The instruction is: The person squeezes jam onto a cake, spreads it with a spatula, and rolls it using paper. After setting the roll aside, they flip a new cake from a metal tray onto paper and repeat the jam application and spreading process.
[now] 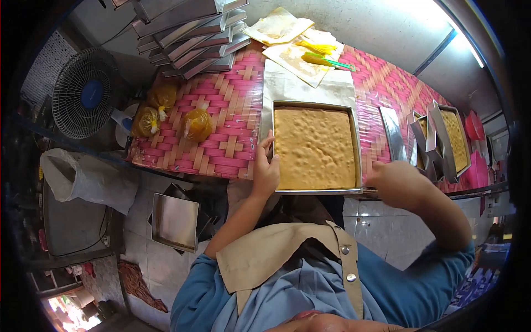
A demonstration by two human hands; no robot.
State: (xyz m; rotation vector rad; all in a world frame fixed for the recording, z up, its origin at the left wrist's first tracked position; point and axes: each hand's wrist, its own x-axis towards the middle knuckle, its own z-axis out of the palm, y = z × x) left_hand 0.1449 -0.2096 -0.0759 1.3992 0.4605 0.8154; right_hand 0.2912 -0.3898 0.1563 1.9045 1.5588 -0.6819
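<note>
Fingers (265,145) of the left hand (268,174) lie against the left wall of a square metal baking pan (321,191), the thumb at its rim; whether they clamp the wall, I cannot tell. The right hand (395,185), curled and blurred, is just beside the pan's near right corner; what it holds, if anything, cannot be made out.

The pan sits at the near edge of the table (227,157), whose pink-and-tan covering has a woven pattern. Inside lies a golden-brown sponge cake (315,146) with a bumpy, dimpled top. A silvery sheet (310,88) extends beyond the pan's far side.

Farther back are pale, yellow-stained sheets (279,26), with a green-handled utensil (340,64) lying across one of them. To the far left rises a stack of metal pans (193,47); nearer on that side are tied plastic bags (198,124) with amber contents.

On the right, a flat metal strip (392,133) lies between the cake's pan and other pans holding cake (454,138), with pink containers (478,169) beyond them. At the left end stands a fan (86,94). Below the table on the left are a pale sack (91,180) and a square metal tin (175,221).
</note>
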